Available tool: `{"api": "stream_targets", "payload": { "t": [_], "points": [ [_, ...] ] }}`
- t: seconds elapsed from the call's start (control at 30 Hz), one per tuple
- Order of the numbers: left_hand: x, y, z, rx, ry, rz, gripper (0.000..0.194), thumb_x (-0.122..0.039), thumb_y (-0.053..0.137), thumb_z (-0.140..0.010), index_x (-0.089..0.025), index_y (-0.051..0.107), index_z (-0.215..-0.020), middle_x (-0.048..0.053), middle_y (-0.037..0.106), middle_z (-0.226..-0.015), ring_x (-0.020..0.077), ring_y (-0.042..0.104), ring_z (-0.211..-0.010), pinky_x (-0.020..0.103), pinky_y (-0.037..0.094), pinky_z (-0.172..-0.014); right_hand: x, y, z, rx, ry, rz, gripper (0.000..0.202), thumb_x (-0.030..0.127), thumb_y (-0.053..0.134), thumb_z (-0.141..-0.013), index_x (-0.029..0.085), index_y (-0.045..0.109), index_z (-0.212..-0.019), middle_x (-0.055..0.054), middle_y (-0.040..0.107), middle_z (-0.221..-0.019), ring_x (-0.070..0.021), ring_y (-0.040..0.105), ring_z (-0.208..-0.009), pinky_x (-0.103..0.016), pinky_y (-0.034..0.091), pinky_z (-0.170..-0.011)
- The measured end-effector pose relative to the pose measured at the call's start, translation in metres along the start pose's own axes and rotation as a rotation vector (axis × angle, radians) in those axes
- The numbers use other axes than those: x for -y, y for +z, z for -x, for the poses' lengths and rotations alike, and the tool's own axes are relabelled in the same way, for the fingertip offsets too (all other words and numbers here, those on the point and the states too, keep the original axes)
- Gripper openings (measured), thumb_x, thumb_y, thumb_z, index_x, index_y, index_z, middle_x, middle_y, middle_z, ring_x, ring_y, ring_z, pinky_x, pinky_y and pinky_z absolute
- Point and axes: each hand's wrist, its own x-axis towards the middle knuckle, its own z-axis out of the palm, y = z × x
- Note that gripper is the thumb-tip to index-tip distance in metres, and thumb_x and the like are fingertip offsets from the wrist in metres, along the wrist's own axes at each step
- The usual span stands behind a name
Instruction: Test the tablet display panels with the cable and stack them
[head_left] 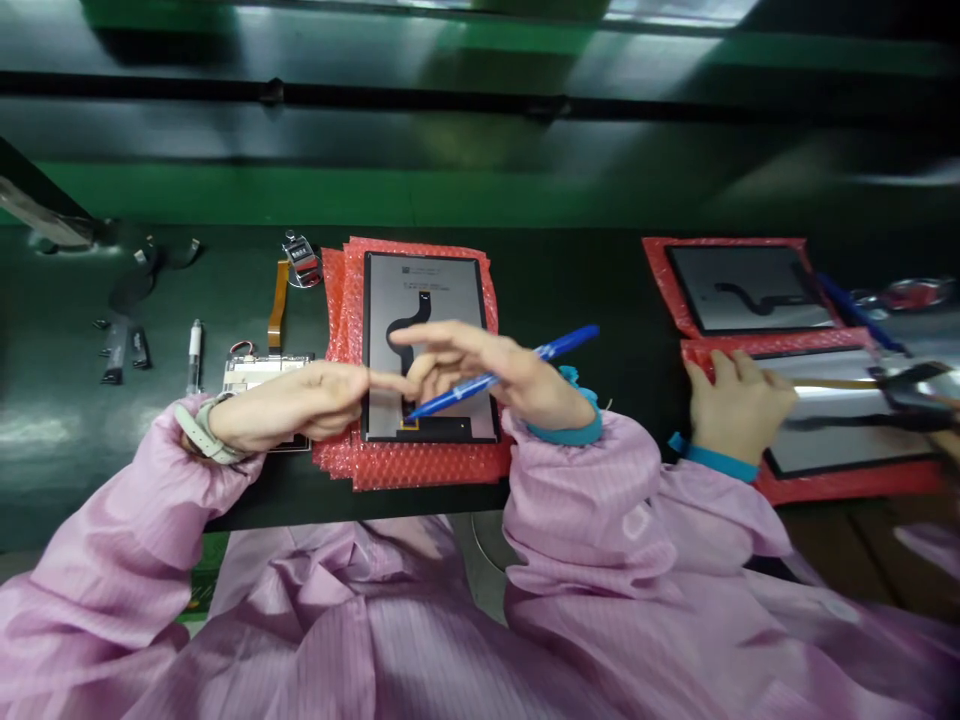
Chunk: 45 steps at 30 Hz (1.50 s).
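Observation:
A display panel [459,300] with a grey back lies on red bubble-wrap sheets [420,470] in front of me. Its black flex cable [424,308] snakes down the middle, partly covered by my hands. My right hand [510,372] reaches over the panel from the right, a blue pen [574,341] held slantwise in it, tip low over the panel's bottom part. From the left comes my left hand [319,395], index finger stretched out to the right hand's fingertips and the other fingers bent. Whether the two hands touch is unclear, and the left thumb is hidden.
Left of the panel lie a circuit board [244,372] with an orange ribbon cable [278,305], a tally counter [301,260], a white pen [195,352] and black flex cables [135,288]. At right, a co-worker's hand [739,405] rests on another panel [832,440] in red wrap.

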Motion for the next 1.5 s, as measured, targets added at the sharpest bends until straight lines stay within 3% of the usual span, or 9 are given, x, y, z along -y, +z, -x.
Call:
{"api": "stream_targets", "payload": {
  "t": [0.13,0.23,0.33,0.4,0.5,0.6,0.97,1.27,1.5],
  "points": [
    [-0.002,-0.008,0.000,-0.304,0.247,0.134,0.042,-0.048,0.053,-0.095,-0.011,0.068,-0.109,-0.006,0.030,-0.055,0.0073,0.020,-0.044,0.022,0.023,-0.044,0.008,0.041,-0.029,-0.034,0.032,-0.158,0.055,0.073,0.045,-0.094,0.023,0.063,-0.103,-0.001,0.068,-0.079,-0.0141,0.066,-0.065,-0.028,0.054,-0.057],
    [0.004,-0.013,-0.004,-0.448,0.388,0.056,0.033,-0.035,0.066,-0.089,-0.011,0.066,-0.110,-0.002,0.049,-0.064,0.0082,0.039,-0.051,0.021,0.036,-0.051,0.012,0.047,-0.025,-0.186,0.026,-0.261,0.035,0.053,0.068,-0.088,0.020,0.065,-0.100,-0.001,0.068,-0.086,-0.0118,0.066,-0.071,-0.025,0.054,-0.065],
    [0.009,-0.014,-0.008,-0.511,0.397,-0.115,0.042,-0.036,0.076,-0.088,-0.013,0.062,-0.120,0.002,0.065,-0.079,0.0095,0.056,-0.064,0.019,0.046,-0.061,0.007,0.062,-0.004,-0.318,0.042,-0.177,0.016,0.031,0.074,-0.084,0.020,0.065,-0.092,0.003,0.063,-0.076,-0.0086,0.058,-0.065,-0.022,0.047,-0.061],
    [0.011,-0.012,-0.010,-0.541,0.370,-0.194,0.045,-0.039,0.081,-0.085,-0.014,0.062,-0.117,0.004,0.070,-0.084,0.0123,0.065,-0.075,0.020,0.051,-0.070,-0.001,0.078,0.012,-0.409,0.111,-0.143,0.010,0.028,0.067,-0.086,0.020,0.060,-0.085,0.005,0.055,-0.063,-0.0079,0.049,-0.054,-0.022,0.039,-0.052],
    [0.012,-0.009,-0.011,-0.577,0.338,-0.235,0.043,-0.046,0.085,-0.081,-0.013,0.066,-0.102,0.008,0.074,-0.090,0.0186,0.072,-0.088,0.027,0.057,-0.084,-0.011,0.101,0.031,-0.600,0.174,-0.049,0.021,0.029,0.061,-0.088,0.022,0.047,-0.074,0.007,0.047,-0.055,-0.0083,0.043,-0.047,-0.023,0.033,-0.049],
    [0.013,-0.007,-0.012,-0.570,0.354,-0.260,0.042,-0.047,0.085,-0.080,-0.013,0.070,-0.098,0.009,0.075,-0.094,0.0198,0.074,-0.086,0.030,0.059,-0.086,-0.015,0.111,0.036,-0.686,0.153,0.108,0.036,0.031,0.059,-0.090,0.022,0.038,-0.062,0.006,0.041,-0.052,-0.0085,0.041,-0.047,-0.024,0.033,-0.051],
    [0.018,-0.006,-0.012,-0.489,0.368,-0.365,0.044,-0.050,0.080,-0.084,-0.012,0.074,-0.104,0.011,0.075,-0.095,0.0203,0.072,-0.089,0.031,0.058,-0.084,-0.017,0.110,0.030,-0.569,0.105,0.210,0.036,0.028,0.057,-0.086,0.022,0.036,-0.058,0.006,0.042,-0.050,-0.0078,0.041,-0.046,-0.024,0.032,-0.051],
    [0.020,-0.006,-0.011,-0.414,0.360,-0.442,0.038,-0.046,0.078,-0.087,-0.014,0.076,-0.107,0.011,0.076,-0.103,0.0209,0.072,-0.093,0.030,0.057,-0.086,0.001,0.106,0.030,-0.633,0.167,-0.351,0.039,0.045,0.067,-0.087,0.022,0.041,-0.070,0.008,0.052,-0.050,-0.0054,0.043,-0.039,-0.016,0.026,-0.037],
    [0.015,-0.003,-0.010,-0.274,0.317,-0.427,0.036,-0.048,0.076,-0.086,-0.014,0.075,-0.099,0.009,0.076,-0.090,0.0192,0.071,-0.087,0.030,0.057,-0.084,0.018,0.123,0.019,-0.582,-0.019,-0.216,0.038,0.049,0.065,-0.092,0.022,0.045,-0.073,0.006,0.056,-0.054,-0.0067,0.048,-0.043,-0.019,0.037,-0.042]
  ]
}}
